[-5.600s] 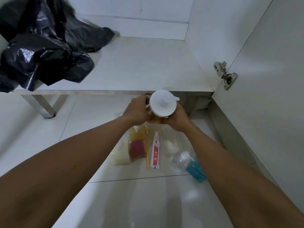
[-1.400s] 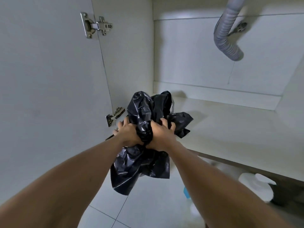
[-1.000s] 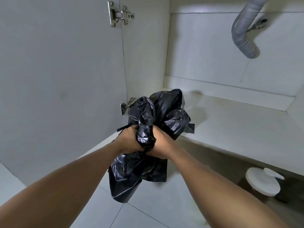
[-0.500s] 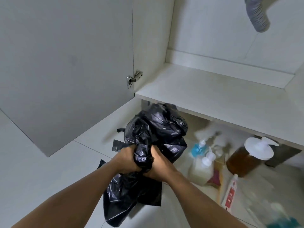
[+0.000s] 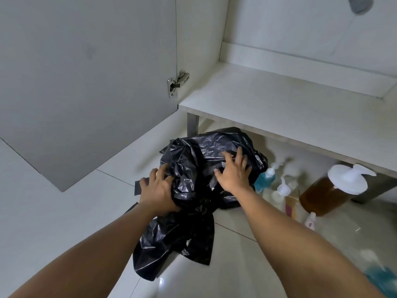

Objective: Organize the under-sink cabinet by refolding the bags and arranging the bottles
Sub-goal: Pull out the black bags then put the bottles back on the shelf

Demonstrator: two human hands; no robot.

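A crumpled heap of black plastic bags [image 5: 199,160] lies on the tiled floor in front of the cabinet. My left hand [image 5: 158,189] rests on its left side with fingers spread. My right hand [image 5: 234,173] lies flat on top of the heap, fingers spread apart. To the right on the floor stand an amber bottle with a white pump lid [image 5: 328,193], a blue pump bottle [image 5: 266,178], a pale pump bottle [image 5: 279,193] and a small tube [image 5: 310,221].
The bare white cabinet shelf [image 5: 290,106] sits above the bottles. The open grey cabinet door [image 5: 86,82] hangs at the left with a metal hinge [image 5: 177,83]. A grey drain hose [image 5: 359,4] shows at the top. Another blue bottle [image 5: 384,280] blurs at bottom right.
Both hands carried the bag bundle down from the shelf to the floor. They have let go of their grip and now lie spread on the heap.
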